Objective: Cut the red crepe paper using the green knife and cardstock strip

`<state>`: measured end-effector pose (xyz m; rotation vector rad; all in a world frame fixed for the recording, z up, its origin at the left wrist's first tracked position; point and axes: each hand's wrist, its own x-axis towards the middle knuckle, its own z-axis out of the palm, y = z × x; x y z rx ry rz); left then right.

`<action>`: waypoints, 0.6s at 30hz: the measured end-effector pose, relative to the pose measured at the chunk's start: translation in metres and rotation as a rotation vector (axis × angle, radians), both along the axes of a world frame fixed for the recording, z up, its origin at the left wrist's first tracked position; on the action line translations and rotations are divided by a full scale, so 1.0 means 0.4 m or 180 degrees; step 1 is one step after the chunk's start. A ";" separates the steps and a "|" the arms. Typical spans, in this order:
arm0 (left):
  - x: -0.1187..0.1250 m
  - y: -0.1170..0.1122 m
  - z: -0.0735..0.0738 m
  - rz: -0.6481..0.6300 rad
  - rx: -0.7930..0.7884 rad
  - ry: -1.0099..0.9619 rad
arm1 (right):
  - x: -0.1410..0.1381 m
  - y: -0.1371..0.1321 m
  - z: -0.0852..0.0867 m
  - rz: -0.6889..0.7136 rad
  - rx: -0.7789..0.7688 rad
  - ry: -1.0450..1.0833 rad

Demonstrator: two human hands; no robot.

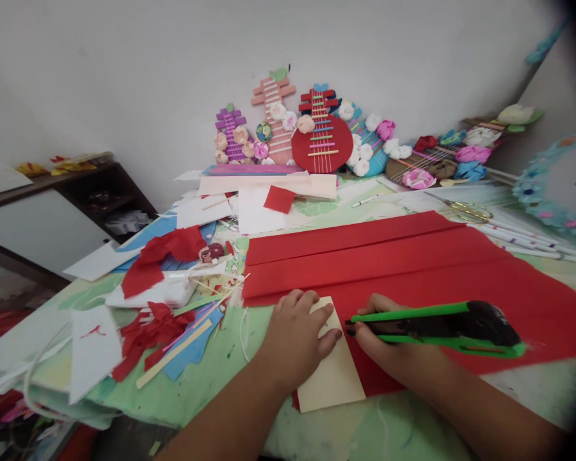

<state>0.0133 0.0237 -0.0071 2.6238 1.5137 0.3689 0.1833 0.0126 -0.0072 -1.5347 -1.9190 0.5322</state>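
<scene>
My left hand (300, 333) lies with its fingers spread on a pale yellow card (330, 383), pressing it flat over the red paper (461, 275). In my right hand (381, 349) is a green and black utility knife (427, 326), gripped near its front end. The knife's tip points left, close to the right edge of the card; the blade itself cannot be made out. The red paper is wide and creased with lengthwise folds, and its near left part lies under the card.
Red scraps (160, 326), white paper pieces (93, 346) and coloured strips (175, 355) clutter the left side. Paper instruments with flowers (321, 141) lean against the back wall. Scissors (465, 210) and rolled paper sticks (532, 240) lie at the back right.
</scene>
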 end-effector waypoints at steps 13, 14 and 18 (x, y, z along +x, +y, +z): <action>-0.001 -0.002 0.002 0.0000 0.0001 -0.0040 | -0.009 -0.008 -0.006 -0.0006 -0.0158 0.0367; -0.002 -0.002 0.001 0.0001 0.0002 -0.0047 | -0.009 -0.008 -0.006 -0.0029 -0.0134 0.0362; -0.002 -0.002 0.000 0.0009 -0.0005 -0.0030 | -0.010 -0.005 -0.009 -0.0062 -0.0052 0.0384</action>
